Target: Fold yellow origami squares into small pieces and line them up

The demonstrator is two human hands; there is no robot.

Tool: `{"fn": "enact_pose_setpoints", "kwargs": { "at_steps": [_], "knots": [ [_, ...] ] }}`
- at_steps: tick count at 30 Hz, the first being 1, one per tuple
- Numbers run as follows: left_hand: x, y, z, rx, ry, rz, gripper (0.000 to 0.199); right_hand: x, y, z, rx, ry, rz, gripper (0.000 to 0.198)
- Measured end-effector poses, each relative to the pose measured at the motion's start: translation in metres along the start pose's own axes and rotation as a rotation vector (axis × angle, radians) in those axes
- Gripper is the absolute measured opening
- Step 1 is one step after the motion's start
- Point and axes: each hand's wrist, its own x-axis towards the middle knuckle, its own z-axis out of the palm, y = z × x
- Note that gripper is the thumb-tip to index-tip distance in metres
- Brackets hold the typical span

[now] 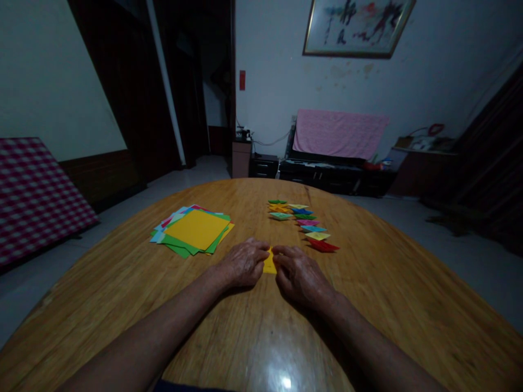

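A small folded piece of yellow paper (269, 264) lies on the table between my two hands. On its left side, my left hand (247, 262) is closed, the fingertips pressed on the paper's edge. My right hand (300, 273) mirrors it, its curled fingers on the right upper edge. Both hands cover part of the paper, so its full outline is hidden. Beyond my right hand sits a red folded paper boat (323, 246), the nearest of several coloured ones, among them a pink boat (307, 222) and a green boat (278, 202).
A loose stack of coloured square sheets (198, 230), yellow on top, lies left on the round wooden table (122, 283). Past the far edge stands a low black cabinet (318, 177) with a pink cloth (341, 133) above it. A checked cloth (38, 201) hangs at far left.
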Motion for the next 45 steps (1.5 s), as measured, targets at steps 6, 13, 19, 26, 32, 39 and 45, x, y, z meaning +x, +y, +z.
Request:
{"fn": "enact_pose_setpoints", "kwargs": {
  "at_steps": [6, 13, 19, 26, 32, 39, 45],
  "knots": [
    [0.0011, 0.0006, -0.0004, 0.001, -0.007, -0.006, 0.026, 0.0006, 0.0015, -0.0012, 0.000, -0.017, 0.021, 0.021],
    [0.0008, -0.0002, 0.0016, 0.006, 0.007, 0.004, 0.027, 0.0053, -0.0013, -0.0037, -0.079, -0.087, 0.020, 0.017],
    [0.0009, 0.0003, 0.0002, 0.028, 0.011, 0.026, 0.025, 0.0066, -0.0033, -0.0065, -0.121, -0.114, 0.014, 0.016],
    [0.0007, 0.0000, 0.0014, 0.037, 0.003, 0.070, 0.023, 0.0046, -0.0004, -0.0068, -0.089, -0.105, 0.002, 0.016],
    [0.0007, -0.0040, 0.0034, -0.015, 0.006, 0.108, 0.024, 0.0030, 0.0010, -0.0064, -0.033, -0.082, 0.005, 0.021],
    [-0.0001, -0.0006, -0.0008, -0.014, -0.016, 0.106, 0.026, 0.0026, 0.0022, -0.0037, -0.029, -0.063, 0.010, 0.021],
    [0.0013, 0.0029, -0.0045, 0.016, -0.066, 0.080, 0.025, 0.0022, 0.0025, -0.0019, -0.011, -0.059, 0.031, 0.021]
  ]
}}
